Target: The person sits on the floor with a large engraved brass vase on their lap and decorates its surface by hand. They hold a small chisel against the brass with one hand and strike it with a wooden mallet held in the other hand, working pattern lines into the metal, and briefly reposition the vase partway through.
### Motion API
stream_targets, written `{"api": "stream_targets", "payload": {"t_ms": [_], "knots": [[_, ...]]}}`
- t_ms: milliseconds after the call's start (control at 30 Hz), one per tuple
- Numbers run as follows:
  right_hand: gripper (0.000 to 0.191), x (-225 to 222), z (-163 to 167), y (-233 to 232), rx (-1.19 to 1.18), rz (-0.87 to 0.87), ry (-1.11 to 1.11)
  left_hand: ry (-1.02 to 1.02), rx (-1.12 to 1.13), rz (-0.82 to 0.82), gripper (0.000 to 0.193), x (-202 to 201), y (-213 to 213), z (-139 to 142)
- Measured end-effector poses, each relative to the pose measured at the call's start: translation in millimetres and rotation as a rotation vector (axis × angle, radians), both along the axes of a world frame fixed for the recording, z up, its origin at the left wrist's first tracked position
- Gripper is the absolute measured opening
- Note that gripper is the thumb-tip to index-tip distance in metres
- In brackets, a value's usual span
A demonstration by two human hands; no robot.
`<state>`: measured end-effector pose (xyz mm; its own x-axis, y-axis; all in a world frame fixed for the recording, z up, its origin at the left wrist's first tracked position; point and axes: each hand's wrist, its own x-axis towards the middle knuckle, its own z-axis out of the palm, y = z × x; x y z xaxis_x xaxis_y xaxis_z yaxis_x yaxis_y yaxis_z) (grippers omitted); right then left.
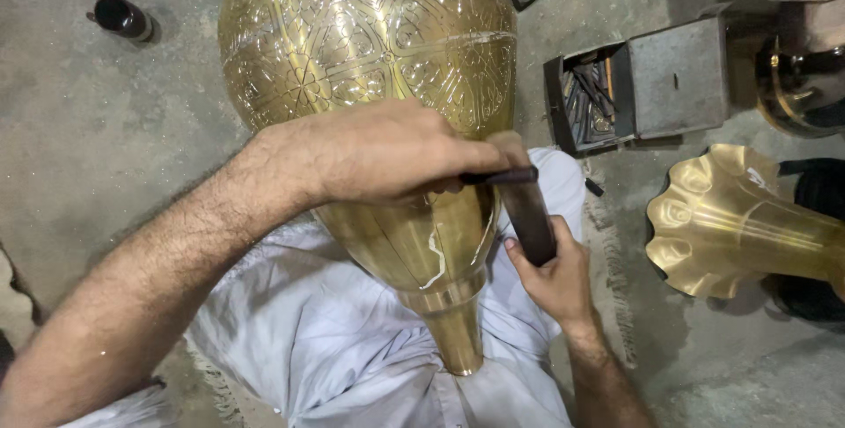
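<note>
A large engraved brass vessel (365, 50) lies across my lap, its narrow neck (456, 331) pointing toward me. My left hand (387, 153) rests on the vessel's side and grips a thin dark chisel (500, 176) laid against the brass. My right hand (553, 278) holds a dark wooden hammer block (528, 208) right beside the chisel's end, at the vessel's right flank. The lower smooth part of the brass shows light scratch marks.
An open grey metal box (678, 76) with several dark tools (590, 98) sits on the concrete floor to the right. A fluted brass horn piece (731, 217) lies at the right edge. A small dark cup (121, 16) stands top left.
</note>
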<state>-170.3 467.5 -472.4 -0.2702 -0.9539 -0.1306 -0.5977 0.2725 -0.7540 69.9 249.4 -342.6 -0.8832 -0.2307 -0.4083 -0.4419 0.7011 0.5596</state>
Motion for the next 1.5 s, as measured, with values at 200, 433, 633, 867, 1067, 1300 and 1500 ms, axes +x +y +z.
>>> {"api": "stream_targets", "payload": {"t_ms": [200,433,633,867,1067,1300,1500], "knots": [[0.032,-6.2,-15.0,-2.6,0.025,-0.023,0.104,0.019,0.025,-0.126,0.054,-16.9,-9.2,5.9],[0.028,-2.4,-9.2,3.7,-0.322,-0.235,-0.630,0.028,0.086,-0.132,0.053,-20.9,-16.6,0.8],[0.034,0.3,-5.2,-7.1,-0.374,-0.072,0.156,0.048,0.110,-0.144,0.046,-17.4,-19.1,1.7],[0.033,-12.3,7.4,-21.3,-0.471,0.030,0.075,-0.009,0.105,-0.087,0.042,-5.2,-14.1,3.7],[0.037,-32.4,24.4,-34.2,-0.425,0.117,0.118,0.159,0.055,-0.012,0.044,8.4,-11.8,-3.5],[0.034,-44.0,47.5,-55.7,-0.232,0.103,0.001,0.217,0.072,0.164,0.046,18.8,1.3,-10.8],[0.031,-45.3,80.4,-88.0,-0.359,0.343,0.141,0.591,0.065,0.299,0.040,37.5,17.5,-22.3]]}}
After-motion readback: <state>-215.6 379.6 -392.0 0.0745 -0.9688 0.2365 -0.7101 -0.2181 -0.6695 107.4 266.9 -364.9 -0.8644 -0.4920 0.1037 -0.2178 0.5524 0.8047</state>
